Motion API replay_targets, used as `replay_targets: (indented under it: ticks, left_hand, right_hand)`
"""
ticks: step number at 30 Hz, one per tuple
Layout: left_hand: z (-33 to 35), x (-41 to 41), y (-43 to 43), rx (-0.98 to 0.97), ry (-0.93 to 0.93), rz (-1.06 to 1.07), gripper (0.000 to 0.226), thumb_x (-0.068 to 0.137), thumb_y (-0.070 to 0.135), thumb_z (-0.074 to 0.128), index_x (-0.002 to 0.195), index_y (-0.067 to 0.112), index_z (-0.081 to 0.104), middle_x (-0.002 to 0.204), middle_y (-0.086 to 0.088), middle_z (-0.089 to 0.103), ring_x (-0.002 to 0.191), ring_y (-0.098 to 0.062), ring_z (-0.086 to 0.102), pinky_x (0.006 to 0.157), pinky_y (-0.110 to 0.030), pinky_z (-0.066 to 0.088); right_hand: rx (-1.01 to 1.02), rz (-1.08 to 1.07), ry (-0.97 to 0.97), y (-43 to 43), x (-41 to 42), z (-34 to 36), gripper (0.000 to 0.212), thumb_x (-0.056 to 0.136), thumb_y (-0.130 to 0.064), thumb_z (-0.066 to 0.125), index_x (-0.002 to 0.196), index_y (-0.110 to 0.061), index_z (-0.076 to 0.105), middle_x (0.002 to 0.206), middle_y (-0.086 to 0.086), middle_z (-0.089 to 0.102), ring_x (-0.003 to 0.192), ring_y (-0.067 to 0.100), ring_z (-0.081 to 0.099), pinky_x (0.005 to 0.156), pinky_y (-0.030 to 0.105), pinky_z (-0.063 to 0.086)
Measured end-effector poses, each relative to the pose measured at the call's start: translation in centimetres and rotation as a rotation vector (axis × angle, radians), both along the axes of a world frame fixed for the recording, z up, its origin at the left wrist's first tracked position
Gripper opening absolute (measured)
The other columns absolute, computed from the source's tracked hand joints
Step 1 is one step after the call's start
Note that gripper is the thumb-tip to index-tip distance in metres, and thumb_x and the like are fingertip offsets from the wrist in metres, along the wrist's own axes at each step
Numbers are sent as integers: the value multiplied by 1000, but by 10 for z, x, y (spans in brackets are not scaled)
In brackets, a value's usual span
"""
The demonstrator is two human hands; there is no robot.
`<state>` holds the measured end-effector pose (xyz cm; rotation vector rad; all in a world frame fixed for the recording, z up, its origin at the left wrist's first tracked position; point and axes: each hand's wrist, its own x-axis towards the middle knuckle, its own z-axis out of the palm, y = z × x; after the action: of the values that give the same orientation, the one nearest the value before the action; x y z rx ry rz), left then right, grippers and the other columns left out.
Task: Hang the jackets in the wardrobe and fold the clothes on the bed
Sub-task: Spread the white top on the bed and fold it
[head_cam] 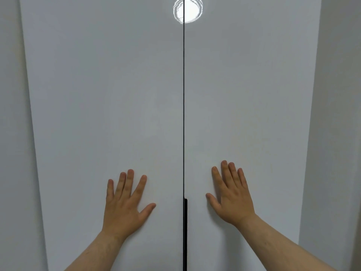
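Pressing flat with fingers spread and straight, the left hand [125,200] lies on the left wardrobe door [105,94] and the right hand [230,196] on the right wardrobe door [250,94], neither holding anything. Both doors are closed, meeting at a thin dark seam [183,114] between the hands. A black handle strip [185,231] runs down the seam's lower part. A round light reflection [188,9] glares at the top.

Pale wall [340,114] at right, round light glare [188,9] (top centre, blurred)
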<state>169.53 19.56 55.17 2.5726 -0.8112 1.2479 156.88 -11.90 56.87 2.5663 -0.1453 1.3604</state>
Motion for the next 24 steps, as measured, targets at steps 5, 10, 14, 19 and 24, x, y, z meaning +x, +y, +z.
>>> replay_targets:
  ticks: [5, 10, 14, 19, 24]
  left_hand:
    - [-2, 10, -6, -3, -13, 10, 83, 89, 76, 17, 157, 30, 7, 165, -10, 4, 152, -31, 4, 120, -56, 0]
    - [-4, 17, -7, -7, -50, 1, 85, 88, 77, 19, 157, 29, 7, 165, -12, 5, 151, -33, 6, 120, -57, -1]
    - [-5, 17, -8, -3, -69, 19, 85, 88, 77, 19, 157, 29, 6, 165, -13, 4, 151, -32, 5, 120, -56, -2]
    - [1, 6, -7, 9, -21, 43, 84, 88, 76, 20, 157, 30, 6, 165, -10, 0, 152, -30, 1, 121, -53, -4]
    - [14, -17, -3, 20, 62, 60, 81, 86, 63, 34, 155, 24, 20, 162, -12, 8, 150, -30, 8, 120, -52, 4]
  right_hand:
    - [-6, -4, -21, -3, 9, -1, 84, 90, -55, 42, 158, -20, 8, 166, 11, 5, 152, 31, 5, 121, 50, 6]
    - [-20, -3, -45, -6, 15, -3, 86, 89, -55, 42, 158, -20, 5, 166, 10, 0, 153, 31, 2, 122, 50, 4]
    - [-34, -2, -58, -9, 18, -5, 87, 89, -55, 41, 158, -22, 1, 166, 9, -5, 153, 30, -1, 123, 49, 1]
    - [-13, -48, 10, -5, 12, -3, 85, 91, -56, 37, 159, -22, -1, 166, 10, -5, 153, 30, -4, 122, 49, 1]
    - [49, -57, 133, 5, -4, 7, 86, 89, -51, 41, 158, -22, 0, 165, 10, -8, 152, 28, -10, 122, 47, -2]
